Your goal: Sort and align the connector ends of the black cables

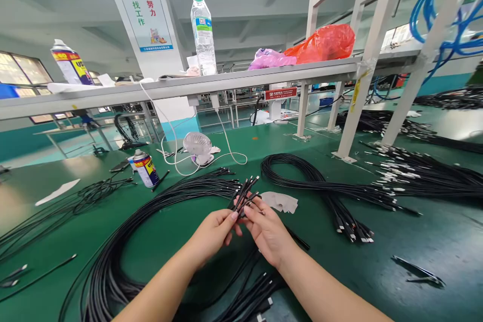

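Both of my hands meet over the green table, closed around the connector ends of several black cables (245, 195). My left hand (216, 231) pinches the bunch from the left, thumb on top. From the right, my right hand (266, 231) grips it, with thumb and fingers at the plugs. Small metal tips point up and away from me. Just behind my hands lie the ends of a long looped cable bundle (124, 234), which curves round to the left and towards me. More cable ends with plugs (260, 292) lie below my hands, partly hidden by my right forearm.
A cable bundle (320, 183) and larger cable piles (433, 171) lie right. Tweezers (418, 270) rest at front right. A spray can (146, 168) and small fan (197, 147) stand behind left. Overhead runs a shelf (241, 79) with a bottle (204, 35), its posts (372, 60) at right.
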Motion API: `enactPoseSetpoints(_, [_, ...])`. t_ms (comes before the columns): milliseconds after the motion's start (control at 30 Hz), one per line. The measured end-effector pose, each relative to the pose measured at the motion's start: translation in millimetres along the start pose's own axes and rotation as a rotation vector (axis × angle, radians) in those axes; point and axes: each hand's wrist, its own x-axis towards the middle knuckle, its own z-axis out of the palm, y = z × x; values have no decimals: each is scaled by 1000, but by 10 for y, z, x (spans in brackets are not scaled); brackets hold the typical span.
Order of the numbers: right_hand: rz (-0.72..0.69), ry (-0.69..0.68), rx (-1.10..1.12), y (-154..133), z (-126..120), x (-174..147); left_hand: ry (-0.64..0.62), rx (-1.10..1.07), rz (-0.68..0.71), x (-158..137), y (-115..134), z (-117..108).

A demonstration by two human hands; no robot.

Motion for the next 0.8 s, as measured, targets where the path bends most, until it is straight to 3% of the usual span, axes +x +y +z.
enactPoseSetpoints(133, [28, 29, 0, 48, 2, 2, 59, -105, -42, -6, 25, -12])
enactPoseSetpoints(233, [87, -31, -81, 101, 54, -50, 84, -170, -43, -28, 60, -7])
enactPoseSetpoints(333, [147, -84, -195, 170, 111, -109, 10, -203, -43, -64, 85, 17])
enactPoseSetpoints(433, [145, -48, -276, 198, 117, -127, -42, -235, -14, -97, 89, 28])
enactPoseSetpoints(567, [133, -8, -323, 171, 87, -110, 30, -189, 22, -93, 86, -28])
enactPoseSetpoints(800, [157, -85, -331, 144, 88, -118, 177, -197, -59, -92, 176, -357])
